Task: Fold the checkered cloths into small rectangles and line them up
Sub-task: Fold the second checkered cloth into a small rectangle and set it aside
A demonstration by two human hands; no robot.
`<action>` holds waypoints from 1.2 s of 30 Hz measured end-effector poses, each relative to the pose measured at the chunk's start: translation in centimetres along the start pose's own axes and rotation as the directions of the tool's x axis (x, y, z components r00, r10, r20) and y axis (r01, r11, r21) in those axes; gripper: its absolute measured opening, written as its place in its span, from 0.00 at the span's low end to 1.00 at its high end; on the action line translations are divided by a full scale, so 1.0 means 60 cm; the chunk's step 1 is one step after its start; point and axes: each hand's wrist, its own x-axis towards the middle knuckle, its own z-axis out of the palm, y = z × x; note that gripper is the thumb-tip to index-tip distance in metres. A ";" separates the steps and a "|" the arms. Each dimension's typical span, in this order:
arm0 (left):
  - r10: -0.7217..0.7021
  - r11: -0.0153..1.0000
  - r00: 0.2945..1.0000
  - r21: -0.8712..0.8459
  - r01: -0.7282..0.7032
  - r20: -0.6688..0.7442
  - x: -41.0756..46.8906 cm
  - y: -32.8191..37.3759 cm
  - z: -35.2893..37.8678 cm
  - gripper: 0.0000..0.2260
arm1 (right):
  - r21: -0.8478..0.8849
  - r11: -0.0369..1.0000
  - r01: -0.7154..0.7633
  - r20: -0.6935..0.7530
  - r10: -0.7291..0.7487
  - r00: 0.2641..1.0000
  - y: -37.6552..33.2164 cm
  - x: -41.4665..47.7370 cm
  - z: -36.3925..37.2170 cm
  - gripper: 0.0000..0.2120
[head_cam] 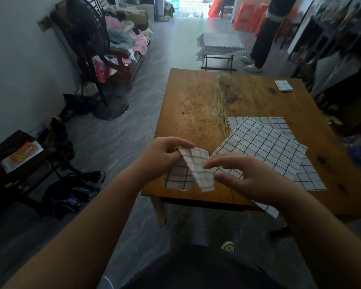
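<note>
A partly folded white checkered cloth (194,172) is held over the near left corner of the wooden table (192,107). My left hand (165,155) pinches its upper edge. My right hand (244,174) pinches its right side between thumb and forefinger. One flap of the cloth stands up and twists toward me. To the right lie unfolded checkered cloths (265,147), overlapping in a loose pile that hangs over the near edge. One small folded checkered cloth (283,86) rests at the far right of the table.
A stool draped with checkered fabric (221,44) stands beyond the table, and a person's legs (261,44) are next to it. A standing fan (88,38) and a cluttered bench are at the left. Bags (71,192) lie on the floor near my left arm.
</note>
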 end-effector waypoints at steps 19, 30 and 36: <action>0.039 0.998 0.996 -0.055 -0.035 0.080 -0.058 0.010 -0.028 0.11 | -0.087 0.996 -0.028 -0.114 0.018 0.993 0.001 0.054 0.041 0.04; -0.017 0.996 1.000 -0.088 0.015 -0.021 -0.063 0.007 -0.011 0.06 | 0.023 0.997 -0.076 -0.022 0.077 0.997 0.000 0.040 0.034 0.07; -0.097 0.974 0.991 -0.194 0.113 0.090 -0.062 0.000 -0.004 0.11 | -0.018 0.994 -0.108 -0.121 0.105 0.987 0.011 0.032 0.034 0.07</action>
